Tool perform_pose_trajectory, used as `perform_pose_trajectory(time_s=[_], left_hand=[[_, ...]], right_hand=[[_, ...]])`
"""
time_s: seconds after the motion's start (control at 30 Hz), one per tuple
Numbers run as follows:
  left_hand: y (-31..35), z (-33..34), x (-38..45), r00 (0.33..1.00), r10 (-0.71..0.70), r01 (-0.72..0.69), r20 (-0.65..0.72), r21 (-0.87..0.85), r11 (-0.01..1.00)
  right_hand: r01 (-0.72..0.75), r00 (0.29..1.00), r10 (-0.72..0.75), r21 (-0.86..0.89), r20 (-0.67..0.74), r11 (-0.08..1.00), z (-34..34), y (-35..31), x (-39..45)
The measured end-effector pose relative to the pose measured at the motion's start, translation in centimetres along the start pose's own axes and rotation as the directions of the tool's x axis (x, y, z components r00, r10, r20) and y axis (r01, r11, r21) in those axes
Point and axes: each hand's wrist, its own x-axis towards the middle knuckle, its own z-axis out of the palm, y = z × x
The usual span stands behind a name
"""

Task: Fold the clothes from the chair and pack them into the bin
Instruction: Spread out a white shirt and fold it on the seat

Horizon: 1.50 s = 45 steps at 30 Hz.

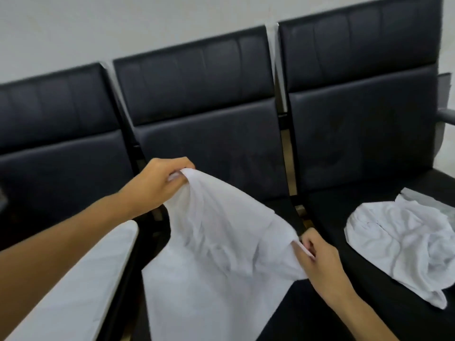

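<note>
A row of black padded chairs [204, 143] is set against a pale wall. A white shirt [216, 254] is pinched at its upper edge by the left hand [155, 185], higher and farther, and by the right hand [320, 262], lower and nearer. The cloth hangs down between them, slanted. A crumpled white garment [403, 242] lies on the right seat.

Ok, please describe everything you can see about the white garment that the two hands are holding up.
The garment is plain white, of thin, soft-looking cloth, wrinkled and not yet folded. It hangs spread in front of the middle chair. The left hand pinches a bunched top corner, held higher; the right hand pinches an edge lower, so the top edge slopes down to the right. Its lower part runs out of view. Whether it touches the seat cannot be told.
</note>
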Motion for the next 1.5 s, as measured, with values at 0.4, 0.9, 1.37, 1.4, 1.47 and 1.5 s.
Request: perform_pose_trajectory(time_s=[0.4,0.9,1.37,1.4,1.47,1.5], left_hand=[[8.0,-15.5,-12.4,0.974,0.136,-0.057,-0.182,0.384,0.922],[16.2,-23.5,-18.8,0.94,0.181,-0.036,-0.288,0.445,0.895],[14.1,-23.3,-21.9,0.915,0.019,0.094,-0.403,0.257,0.962],[13.9,-23.2,-22.0,0.908,0.027,0.081,-0.418,0.239,0.968],[13.7,-22.8,-22.1,0.916,0.072,0.037,-0.394,0.263,0.964],[13.6,-22.6,-22.0,0.928,0.093,0.016,-0.361,0.287,0.958]], right_hand=[[0.629,0.775,-0.39,-0.549,0.497,0.55,-4.0,-20.0,-4.6],[0.465,0.746,-0.49,0.173,0.45,0.868,-2.6,-25.7,-15.0],[0.737,0.627,-0.771,-0.408,0.111,0.54,-13.2,-30.7,-12.8],[0.769,0.584,-0.801,-0.41,0.135,0.491,-13.3,-30.7,-12.9],[0.824,0.516,-0.831,-0.383,0.207,0.417,-13.2,-30.9,-13.1],[0.836,0.515,-0.827,-0.345,0.223,0.427,-12.9,-30.9,-13.2]])
